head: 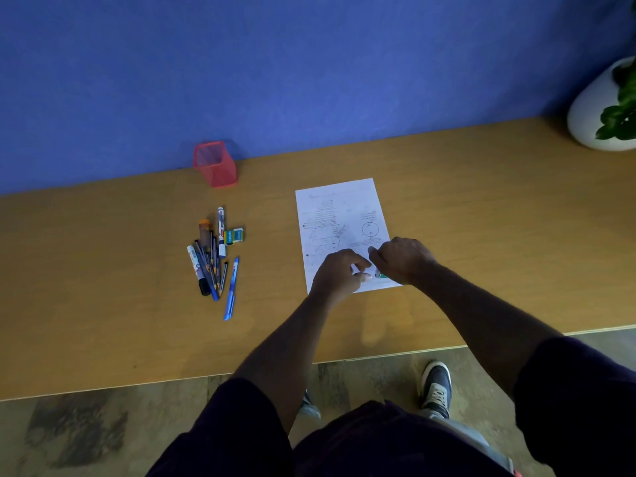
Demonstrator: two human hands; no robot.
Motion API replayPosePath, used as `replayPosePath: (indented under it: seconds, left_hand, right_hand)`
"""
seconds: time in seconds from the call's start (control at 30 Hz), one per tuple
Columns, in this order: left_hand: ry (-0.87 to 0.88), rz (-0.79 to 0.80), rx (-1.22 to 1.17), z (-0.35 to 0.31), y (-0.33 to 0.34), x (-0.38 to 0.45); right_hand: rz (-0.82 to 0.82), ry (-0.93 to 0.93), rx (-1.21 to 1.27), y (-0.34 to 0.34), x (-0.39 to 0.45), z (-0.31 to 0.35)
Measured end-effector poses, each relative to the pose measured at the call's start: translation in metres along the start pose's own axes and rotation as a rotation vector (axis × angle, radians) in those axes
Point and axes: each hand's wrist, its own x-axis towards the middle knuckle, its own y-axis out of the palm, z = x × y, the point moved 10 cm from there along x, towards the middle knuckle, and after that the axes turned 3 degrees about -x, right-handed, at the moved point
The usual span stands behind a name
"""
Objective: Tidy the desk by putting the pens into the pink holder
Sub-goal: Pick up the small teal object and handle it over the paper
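The pink mesh holder (pixel 215 163) stands upright at the back of the desk against the blue wall, and I see nothing in it. A loose pile of pens and markers (pixel 210 261) lies in front of it, with a blue pen (pixel 231 289) at its right edge. Both hands are well to the right of the pens, over a printed sheet of paper (pixel 339 215). My right hand (pixel 404 258) is curled over a small green object (pixel 380 274) on the sheet's lower corner. My left hand (pixel 339 273) is beside it, thumb and forefinger curved with paper showing between them.
Two small boxed erasers (pixel 234 235) lie beside the pens. A white pot with a green plant (pixel 599 108) stands at the far right of the wooden desk (pixel 103 304). The desk's front edge runs just in front of my legs.
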Motion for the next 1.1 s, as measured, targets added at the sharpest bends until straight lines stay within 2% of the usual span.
replayPosePath:
  seconds: [0.2, 0.43, 0.67, 1.1]
  left_hand:
    - [0.01, 0.001, 0.013, -0.01, 0.012, 0.002]
    - [0.006, 0.008, 0.001, -0.009, 0.018, 0.004]
    - [0.008, 0.034, 0.005, -0.011, 0.02, 0.003]
    - [0.015, 0.011, 0.035, -0.008, 0.02, 0.004]
  right_hand:
    - [0.043, -0.105, -0.145, 0.015, -0.006, 0.009]
    - [0.035, -0.093, -0.133, 0.02, -0.007, 0.008]
    - [0.029, 0.019, -0.064, 0.02, -0.009, 0.0]
    - [-0.029, 0.0, -0.063, 0.016, -0.013, 0.008]
